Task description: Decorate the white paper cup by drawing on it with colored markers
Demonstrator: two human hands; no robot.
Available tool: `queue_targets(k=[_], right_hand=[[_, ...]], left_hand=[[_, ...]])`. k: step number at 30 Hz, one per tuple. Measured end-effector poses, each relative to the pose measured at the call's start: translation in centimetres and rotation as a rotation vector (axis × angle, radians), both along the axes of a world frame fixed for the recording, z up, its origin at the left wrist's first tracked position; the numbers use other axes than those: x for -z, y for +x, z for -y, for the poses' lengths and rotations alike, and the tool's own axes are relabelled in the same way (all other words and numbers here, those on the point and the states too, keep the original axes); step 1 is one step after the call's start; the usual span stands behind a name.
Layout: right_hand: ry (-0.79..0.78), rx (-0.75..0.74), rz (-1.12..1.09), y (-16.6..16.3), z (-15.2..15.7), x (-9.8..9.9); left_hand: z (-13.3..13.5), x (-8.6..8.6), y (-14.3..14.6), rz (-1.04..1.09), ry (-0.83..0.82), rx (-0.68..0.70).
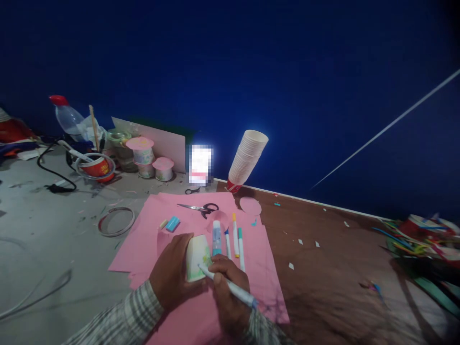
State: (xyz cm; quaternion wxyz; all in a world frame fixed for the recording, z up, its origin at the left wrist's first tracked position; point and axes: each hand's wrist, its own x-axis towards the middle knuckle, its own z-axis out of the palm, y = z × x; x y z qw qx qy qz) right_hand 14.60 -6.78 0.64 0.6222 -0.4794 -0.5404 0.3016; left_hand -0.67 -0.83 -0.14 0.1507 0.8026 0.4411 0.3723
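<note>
My left hand [173, 268] is wrapped around a white paper cup [196, 251] with green and yellow marks drawn on its side. A white felt-tip pen [233, 289] sits in the fingers of my right hand [232, 282], its tip at the cup's wall. Both hands are over a stack of pink paper sheets [143, 235]. Just beyond the cup lie a glue bottle [216, 235], a yellow-capped marker [235, 237], a green-capped marker [241, 247] and a blue-tipped marker [227, 242]. Scissors [203, 208] rest farther up the paper, with a blue eraser [173, 224] to their left.
A tall, leaning stack of paper cups [247, 155] stands by the blue wall. Pink-topped cups [163, 168], a plastic bottle [70, 120] and a tape ring [117, 221] are at the left. Clutter [424, 239] lies at the right, with paper scraps on the brown surface.
</note>
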Motion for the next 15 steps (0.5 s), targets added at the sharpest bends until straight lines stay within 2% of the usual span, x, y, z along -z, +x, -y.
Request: queue_targets(k=[6, 15], right_hand=[[-0.175, 0.045, 0.048, 0.37, 0.02, 0.84], [-0.159, 0.060, 0.084, 0.36, -0.18, 0.44]], left_hand=[[0.04, -0.20, 0.15, -0.008, -0.019, -0.027], [-0.06, 0.00, 0.04, -0.019, -0.002, -0.021]])
